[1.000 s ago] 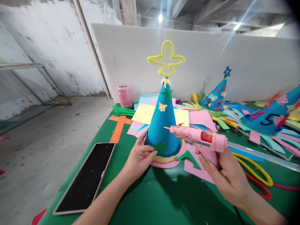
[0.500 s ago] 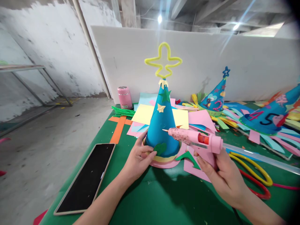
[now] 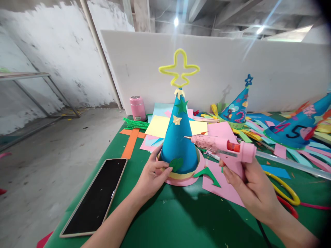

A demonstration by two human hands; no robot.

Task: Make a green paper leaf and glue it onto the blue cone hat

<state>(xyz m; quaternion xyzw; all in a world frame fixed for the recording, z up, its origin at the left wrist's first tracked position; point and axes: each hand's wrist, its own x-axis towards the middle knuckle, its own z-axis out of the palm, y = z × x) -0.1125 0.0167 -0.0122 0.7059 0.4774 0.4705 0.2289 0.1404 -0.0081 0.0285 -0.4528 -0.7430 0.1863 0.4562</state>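
Observation:
A blue cone party hat (image 3: pixel 178 141) stands upright on the green table (image 3: pixel 181 220), with a pink brim, star stickers and a yellow pipe-cleaner star (image 3: pixel 179 68) on top. My left hand (image 3: pixel 153 173) grips the hat's lower left edge, its thumb pressing a green paper heart (image 3: pixel 177 164) onto the cone. My right hand (image 3: pixel 248 187) is closed round the handle of a pink glue gun (image 3: pixel 224 148). The gun's nozzle points left and hangs just in front of the cone's right side.
A dark tablet (image 3: pixel 95 198) lies at the left table edge. Coloured paper sheets, an orange strip (image 3: pixel 130 142), green pipe cleaners and a pink flask (image 3: pixel 137 107) lie behind the hat. Two more decorated blue hats (image 3: pixel 239 105) sit right, before a white board. A green cutout (image 3: pixel 208 173) rests on pink paper.
The glue gun has drawn a little up and to the right, its nozzle now slightly off the cone. My left hand stays on the hat and heart.

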